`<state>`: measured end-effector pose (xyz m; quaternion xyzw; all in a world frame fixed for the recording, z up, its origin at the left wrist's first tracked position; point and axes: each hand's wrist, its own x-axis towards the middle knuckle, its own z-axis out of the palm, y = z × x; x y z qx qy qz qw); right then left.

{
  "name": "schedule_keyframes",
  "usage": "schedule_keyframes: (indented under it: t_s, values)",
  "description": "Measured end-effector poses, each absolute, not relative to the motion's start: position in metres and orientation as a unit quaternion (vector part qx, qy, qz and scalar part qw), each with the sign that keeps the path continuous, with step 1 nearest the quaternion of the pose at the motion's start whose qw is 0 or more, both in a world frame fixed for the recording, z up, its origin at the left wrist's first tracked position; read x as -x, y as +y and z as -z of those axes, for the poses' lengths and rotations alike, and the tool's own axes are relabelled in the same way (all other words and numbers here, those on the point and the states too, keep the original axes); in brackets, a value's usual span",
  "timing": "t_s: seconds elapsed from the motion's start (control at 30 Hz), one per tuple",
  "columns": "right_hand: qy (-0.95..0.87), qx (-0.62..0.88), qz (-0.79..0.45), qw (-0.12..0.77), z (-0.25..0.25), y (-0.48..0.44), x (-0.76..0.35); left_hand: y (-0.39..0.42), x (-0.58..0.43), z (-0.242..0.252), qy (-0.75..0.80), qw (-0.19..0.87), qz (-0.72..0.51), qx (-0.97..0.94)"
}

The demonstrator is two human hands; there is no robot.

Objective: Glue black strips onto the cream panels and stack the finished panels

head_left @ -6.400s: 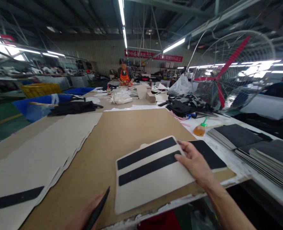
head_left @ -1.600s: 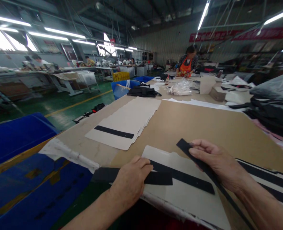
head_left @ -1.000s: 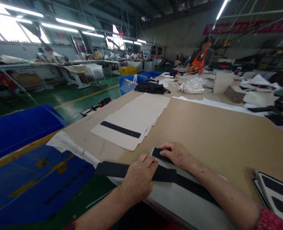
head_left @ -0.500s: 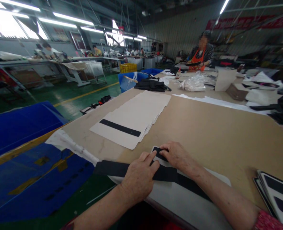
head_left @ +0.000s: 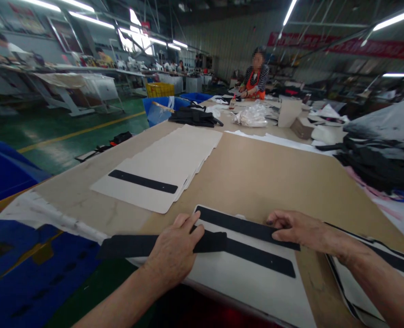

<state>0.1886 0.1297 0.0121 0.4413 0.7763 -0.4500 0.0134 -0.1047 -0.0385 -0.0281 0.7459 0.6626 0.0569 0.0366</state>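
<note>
In front of me lies a pale board with two black strips along it. My left hand is closed over loose black strips, which pass under its palm and stick out on both sides. Its fingertips press the left end of the upper strip. Thumb and curled fingers of my right hand pinch that strip near its right end, which reaches past the board's edge. The lower strip lies flat on the board, its left part covered by the loose strips.
Overlapping pale boards, the nearest bearing a black strip, fan across the table. Boards with black strips lie under my right forearm. Farther back are black straps, clear plastic bags and a person in an orange apron.
My right hand has moved right along the upper strip, from its left end to near its right end. My left hand stays at the left end. The view has turned right.
</note>
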Motion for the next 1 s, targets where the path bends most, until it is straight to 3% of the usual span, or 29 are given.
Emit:
schedule_keyframes:
  t_s: [0.13, 0.57, 0.87, 1.0]
  values:
    - [0.774, -0.495, 0.391, -0.048, 0.008, 0.119, -0.211, -0.038, 0.105, 0.029, 0.668, 0.028, -0.044, -0.742]
    - [0.759, -0.550, 0.336, -0.087, 0.026, 0.110, -0.209, -0.036, 0.105, 0.030, 0.681, 0.011, -0.007, -0.732]
    - [0.824, -0.537, 0.173, -0.043, 0.012, 0.101, -0.199, -0.033, 0.106, 0.029, 0.683, 0.000, -0.011, -0.731]
    - [0.878, -0.472, 0.075, 0.031, 0.003, 0.078, -0.177, -0.029, 0.105, 0.025, 0.684, 0.004, -0.021, -0.729]
